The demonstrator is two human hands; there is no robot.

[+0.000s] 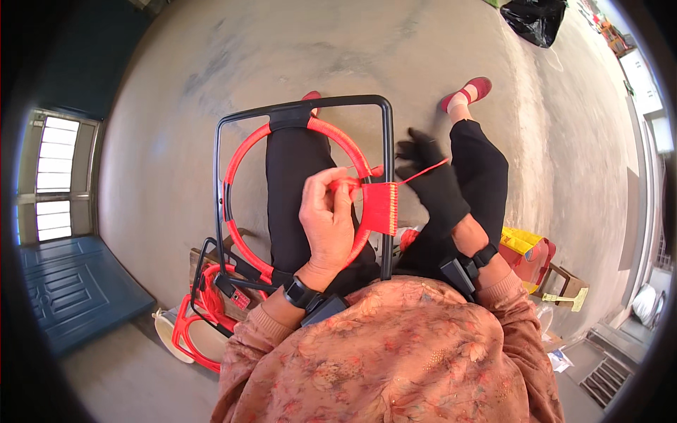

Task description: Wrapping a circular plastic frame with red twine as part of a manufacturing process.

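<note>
A black square frame (387, 134) stands over my lap, with a ring (243, 151) wrapped in red cord inside it. A band of tightly wound red cord (379, 209) bridges the ring and the frame's right bar. My bare left hand (328, 218) is closed on a small bundle of red cord (345, 185) beside this band. To the right of the bar is my right hand (431, 176) in a black glove, its fingers partly bent. A taut strand of red cord (421, 172) runs from the band across the glove; its exact grip is partly hidden.
More red and black frames (185, 331) with loose red cord lie at the lower left near a pale round container (169, 331). A yellow and red bag (525, 250) sits at the right. Farther off is a black plastic bag (534, 20). A blue panelled door (81, 289) stands left.
</note>
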